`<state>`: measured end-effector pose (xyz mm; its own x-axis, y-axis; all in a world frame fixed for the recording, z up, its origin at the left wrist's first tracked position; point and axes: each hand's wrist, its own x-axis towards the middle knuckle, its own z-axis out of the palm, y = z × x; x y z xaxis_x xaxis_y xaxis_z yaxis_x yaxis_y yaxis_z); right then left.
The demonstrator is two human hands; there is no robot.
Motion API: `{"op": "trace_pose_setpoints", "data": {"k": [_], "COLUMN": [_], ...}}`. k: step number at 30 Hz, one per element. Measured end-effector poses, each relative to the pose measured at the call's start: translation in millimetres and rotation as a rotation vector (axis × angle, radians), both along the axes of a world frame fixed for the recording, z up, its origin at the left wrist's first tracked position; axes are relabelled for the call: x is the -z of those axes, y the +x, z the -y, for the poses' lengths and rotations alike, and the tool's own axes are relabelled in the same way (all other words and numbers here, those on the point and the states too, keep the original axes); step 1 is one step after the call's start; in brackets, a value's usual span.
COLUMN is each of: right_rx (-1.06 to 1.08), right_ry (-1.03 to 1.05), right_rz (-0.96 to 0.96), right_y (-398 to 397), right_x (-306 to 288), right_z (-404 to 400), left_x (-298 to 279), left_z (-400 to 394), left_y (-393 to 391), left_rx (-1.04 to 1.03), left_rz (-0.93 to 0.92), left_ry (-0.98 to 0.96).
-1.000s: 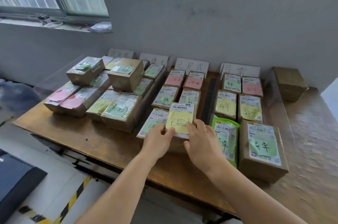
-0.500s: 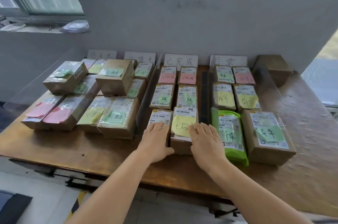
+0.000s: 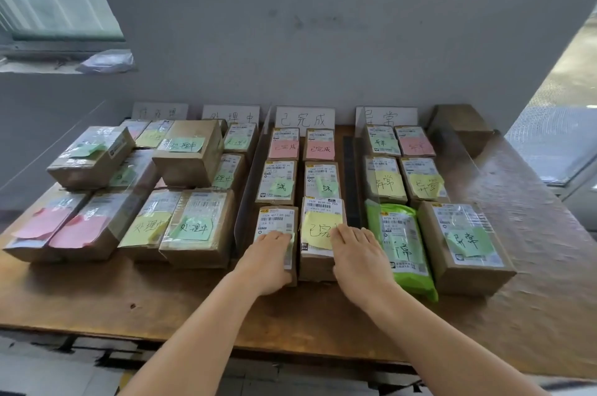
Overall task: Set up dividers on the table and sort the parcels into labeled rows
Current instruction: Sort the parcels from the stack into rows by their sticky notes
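Brown parcels with coloured sticky notes lie in four rows on the wooden table (image 3: 161, 298), each row under a handwritten white label card (image 3: 304, 118) at the wall. Clear upright dividers (image 3: 250, 189) separate the rows. My left hand (image 3: 269, 261) rests flat on the front-left parcel (image 3: 276, 221) of the third row. My right hand (image 3: 358, 258) lies against the right side of the front parcel with a yellow note (image 3: 319, 227) beside it. Fingers of both hands are spread, gripping nothing.
A green plastic mailer (image 3: 403, 247) and a large box (image 3: 465, 244) sit right of my right hand. Stacked boxes (image 3: 190, 150) fill the left rows. A plain brown box (image 3: 465, 127) stands at the back right. A window is at upper left.
The yellow-note parcel that both hands held a second ago now lies flat at the front of the third row. My hands have shifted onto the two front parcels. The camera has moved closer.
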<state>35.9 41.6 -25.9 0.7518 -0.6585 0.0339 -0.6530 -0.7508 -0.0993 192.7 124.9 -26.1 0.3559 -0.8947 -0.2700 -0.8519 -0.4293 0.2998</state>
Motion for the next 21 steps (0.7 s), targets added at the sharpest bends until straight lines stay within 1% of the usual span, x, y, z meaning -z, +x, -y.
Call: {"op": "trace_pose_setpoints", "data": {"k": [2,5,9,13,17,21], "right_rx": [-0.017,-0.023,0.013,0.065,0.099,0.112], "right_ry": [0.017,0.033,0.028,0.003,-0.031,-0.031], "right_rz": [-0.001,0.056,0.124,0.199,0.215,0.211], "right_y": [0.0,-3.1,-15.1,-42.1,-79.3,-122.3], "right_x": [-4.8,-16.8,-35.3,-51.6,-63.1,-70.2], "right_z": [2.7,9.4,28.1,60.1,104.7,160.5], "left_x": [-13.6,-37.7,-65.2,-81.6,-90.4,-91.6], "left_z": [2.6,12.1,35.0,66.8,111.1,167.7], "left_y": [2.5,3.0,-18.3,-49.4,-83.1,-122.4], "left_rx": [-0.008,-0.023,0.016,0.091,0.150,0.183], "left_rz": [-0.054,-0.089,-0.035,0.031,0.077,0.103], "left_ry": [-0.003,-0.106,-0.274,-0.376,-0.391,-0.347]}}
